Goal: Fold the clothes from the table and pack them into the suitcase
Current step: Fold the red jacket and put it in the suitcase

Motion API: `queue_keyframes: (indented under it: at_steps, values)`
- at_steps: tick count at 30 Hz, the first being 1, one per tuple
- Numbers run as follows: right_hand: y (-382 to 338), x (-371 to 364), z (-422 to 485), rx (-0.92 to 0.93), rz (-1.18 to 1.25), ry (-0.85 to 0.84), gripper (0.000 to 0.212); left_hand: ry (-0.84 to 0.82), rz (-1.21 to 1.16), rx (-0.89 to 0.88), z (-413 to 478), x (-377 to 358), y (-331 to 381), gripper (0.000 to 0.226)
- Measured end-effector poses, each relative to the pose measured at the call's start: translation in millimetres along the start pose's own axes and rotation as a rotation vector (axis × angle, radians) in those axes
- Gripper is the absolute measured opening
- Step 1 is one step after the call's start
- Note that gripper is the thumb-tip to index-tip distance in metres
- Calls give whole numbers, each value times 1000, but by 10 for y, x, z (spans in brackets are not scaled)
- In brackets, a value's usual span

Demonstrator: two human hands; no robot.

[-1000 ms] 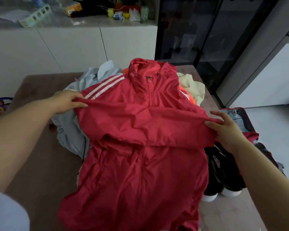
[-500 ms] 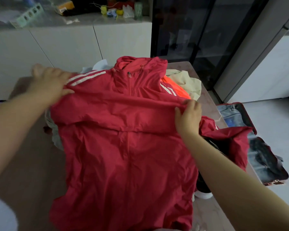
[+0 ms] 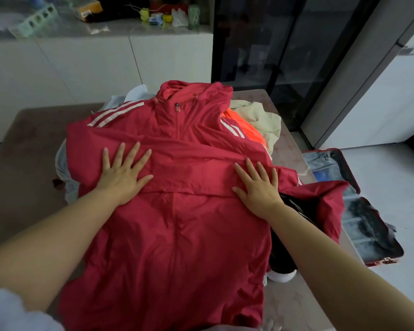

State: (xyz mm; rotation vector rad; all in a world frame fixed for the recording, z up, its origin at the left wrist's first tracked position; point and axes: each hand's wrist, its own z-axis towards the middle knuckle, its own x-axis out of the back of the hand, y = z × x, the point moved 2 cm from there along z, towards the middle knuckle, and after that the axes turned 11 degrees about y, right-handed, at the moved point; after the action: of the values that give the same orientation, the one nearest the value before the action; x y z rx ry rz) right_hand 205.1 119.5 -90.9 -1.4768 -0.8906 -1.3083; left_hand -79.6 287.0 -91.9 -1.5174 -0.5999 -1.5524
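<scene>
Hands that tugged at the fabric a moment ago now lie flat: left hand (image 3: 122, 175) and right hand (image 3: 257, 187), fingers spread and gripping nothing, press a folded sleeve (image 3: 196, 168) across the red jacket (image 3: 177, 235) on the table (image 3: 29, 139). That fold looks set. The other sleeve (image 3: 320, 201) droops at 3 o'clock toward the open suitcase (image 3: 368, 225), not yet folded.

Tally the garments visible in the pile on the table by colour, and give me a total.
Red jacket: 1
Light blue garment: 1
Orange garment: 1
Cream garment: 1
Total: 4 in view; the jacket may hide more beneath it.
</scene>
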Motion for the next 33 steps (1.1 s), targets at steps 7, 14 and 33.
queue_keyframes:
  at_steps: [7, 14, 33]
  values:
    - [1072, 407, -848, -745, 156, 452, 96, 191, -279, -84, -3, 300, 729, 71]
    - [1371, 264, -1108, -862, 373, 192, 58, 69, -396, -379, -20, 614, 2001, 63]
    - [289, 2106, -535, 514, 58, 1118, 14, 481, -1551, -12, 85, 2285, 2657, 41]
